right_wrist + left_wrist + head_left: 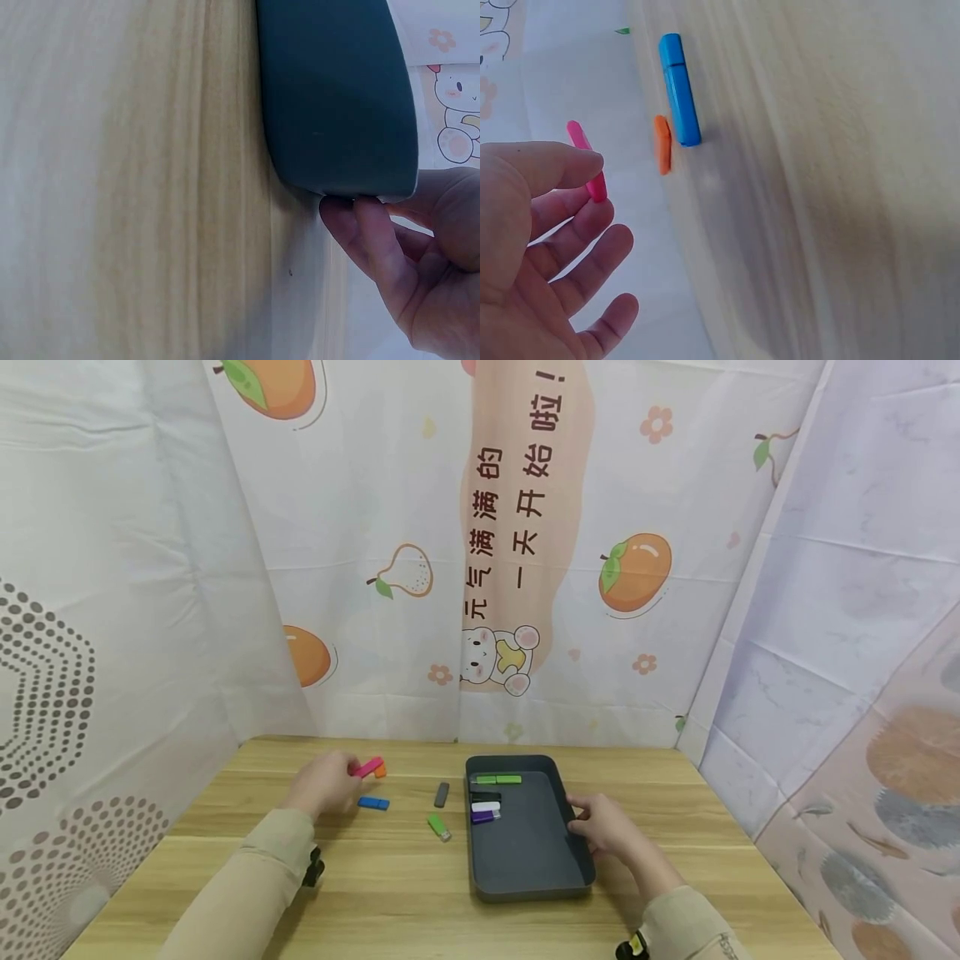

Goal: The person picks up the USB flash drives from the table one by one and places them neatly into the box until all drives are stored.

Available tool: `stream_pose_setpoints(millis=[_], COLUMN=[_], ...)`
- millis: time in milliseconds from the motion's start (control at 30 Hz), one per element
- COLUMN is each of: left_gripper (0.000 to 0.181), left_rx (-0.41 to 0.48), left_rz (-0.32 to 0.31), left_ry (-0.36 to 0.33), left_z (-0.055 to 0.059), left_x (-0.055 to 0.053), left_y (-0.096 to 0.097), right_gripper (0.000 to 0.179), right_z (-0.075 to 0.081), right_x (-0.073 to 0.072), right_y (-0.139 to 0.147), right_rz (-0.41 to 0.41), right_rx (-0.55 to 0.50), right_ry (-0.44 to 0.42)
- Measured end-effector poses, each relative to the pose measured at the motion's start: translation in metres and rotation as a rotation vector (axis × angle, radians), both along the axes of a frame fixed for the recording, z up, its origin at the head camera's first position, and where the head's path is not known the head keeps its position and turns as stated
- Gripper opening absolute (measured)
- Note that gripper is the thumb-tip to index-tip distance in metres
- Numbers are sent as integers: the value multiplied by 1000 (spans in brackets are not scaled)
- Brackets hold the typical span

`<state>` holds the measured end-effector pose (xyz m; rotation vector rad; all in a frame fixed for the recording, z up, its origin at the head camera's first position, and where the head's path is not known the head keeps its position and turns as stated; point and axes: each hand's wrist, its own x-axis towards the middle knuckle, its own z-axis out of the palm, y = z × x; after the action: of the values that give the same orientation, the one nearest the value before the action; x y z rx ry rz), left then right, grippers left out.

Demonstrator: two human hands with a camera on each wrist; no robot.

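Observation:
My left hand point(326, 783) pinches a pink USB stick point(368, 767) between thumb and fingers, raised over the table in the left wrist view point(577, 136). Beneath it lies an orange USB stick point(380, 770), and close by is a blue one point(373, 803). With its fingers at the right wall, my right hand point(606, 828) holds the dark grey tray point(532, 852). Fingertips press the outer wall in the right wrist view, while the thumb tip is hidden behind the tray. Inside, along the left wall, lie green point(498, 780), black point(486, 797), white point(485, 807) and purple point(484, 817) USB sticks.
Between left hand and tray, a grey USB stick point(442, 794) and a green one point(438, 827) with bare metal plug lie on the wooden table point(390, 893). A printed white curtain point(390, 668) hangs at the table's back edge, with others at both sides.

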<state>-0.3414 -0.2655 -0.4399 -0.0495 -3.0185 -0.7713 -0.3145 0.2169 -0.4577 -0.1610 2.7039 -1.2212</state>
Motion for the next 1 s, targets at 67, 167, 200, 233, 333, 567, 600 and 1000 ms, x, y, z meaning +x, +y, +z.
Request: stream_pose_setpoints(millis=[67, 167, 200, 233, 333, 567, 600, 1000], left_gripper=[31, 26, 23, 21, 15, 14, 15, 16], left_rx=[4, -2, -6, -8, -20, -63, -68, -88], left_rz=[-10, -30, -36, -41, -61, -84, -85, -118], left_ry=[1, 9, 12, 20, 53, 116, 117, 148], left_z=[1, 3, 3, 4, 8, 15, 16, 22], left_x=[-1, -2, -2, -2, -3, -6, -6, -8], left_y=[2, 5, 5, 6, 10, 19, 20, 40], right_gripper=[56, 56, 56, 56, 57, 57, 57, 58], right_z=[0, 0, 0, 0, 0, 1, 1, 0], right_x=[0, 0, -1, -1, 0, -1, -1, 0], right_y=[0, 0, 0, 0, -1, -2, -2, -1], right_rz=[4, 6, 7, 6, -3, -1, 1, -12], right_rx=[0, 3, 5, 4, -4, 7, 10, -3], right_ry=[3, 5, 6, 4, -4, 3, 4, -2])
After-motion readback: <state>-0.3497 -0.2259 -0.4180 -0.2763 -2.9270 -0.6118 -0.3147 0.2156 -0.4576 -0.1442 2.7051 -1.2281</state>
